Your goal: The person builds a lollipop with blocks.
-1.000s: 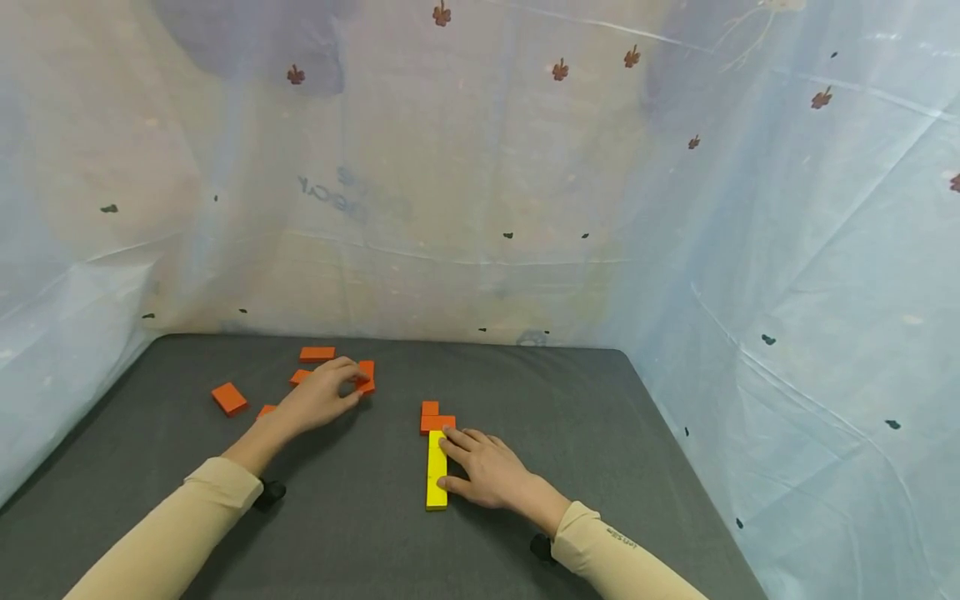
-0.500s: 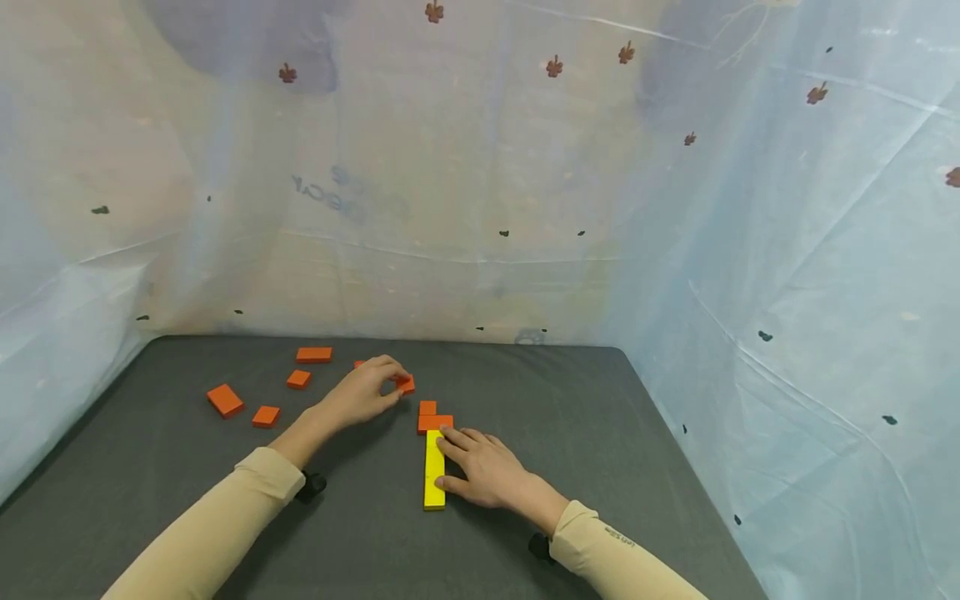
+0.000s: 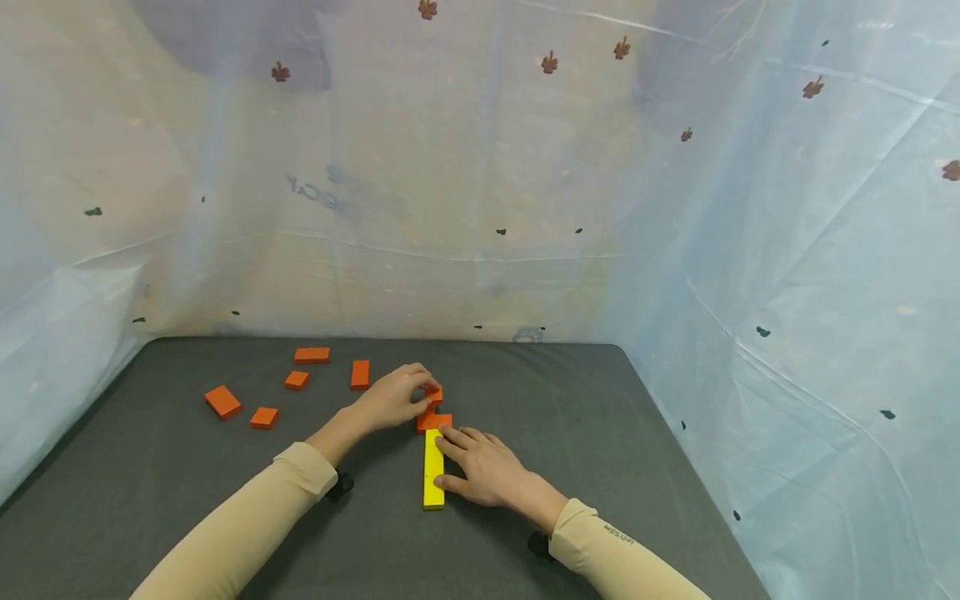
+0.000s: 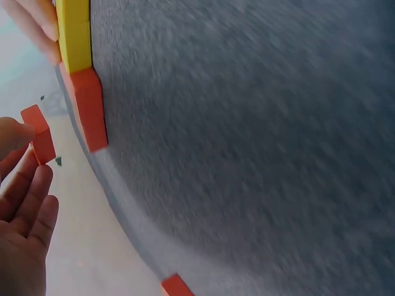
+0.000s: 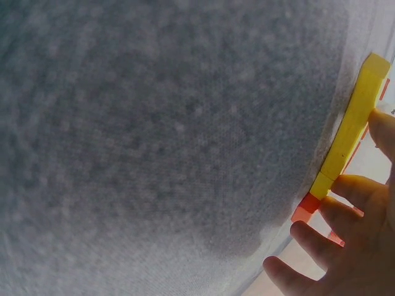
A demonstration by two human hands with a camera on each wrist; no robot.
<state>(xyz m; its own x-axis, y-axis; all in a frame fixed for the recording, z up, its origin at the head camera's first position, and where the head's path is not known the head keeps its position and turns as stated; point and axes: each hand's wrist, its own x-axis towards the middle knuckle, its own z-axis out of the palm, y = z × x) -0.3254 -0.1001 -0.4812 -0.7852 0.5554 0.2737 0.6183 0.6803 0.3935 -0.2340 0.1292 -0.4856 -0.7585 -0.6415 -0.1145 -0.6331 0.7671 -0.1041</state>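
Note:
My left hand pinches a small orange block between thumb and fingers. In the head view that block overlaps the far end of a row on the dark table. The row has orange blocks at its far end and yellow blocks, set end to end with a seam between them, on the near side. Beside the row, my right hand rests with spread fingers, its thumb and fingertips against the right side of the yellow blocks and near the orange one. The left hand partly hides the farthest orange piece.
Several loose orange blocks lie on the left, among them an upright-lying one, a far one and a larger one. Pale plastic sheeting hangs behind and right of the dark table.
My left hand has carried the small orange block rightward to the far end of the row, uncovering the loose orange blocks on the left. The right hand has stayed against the yellow blocks.

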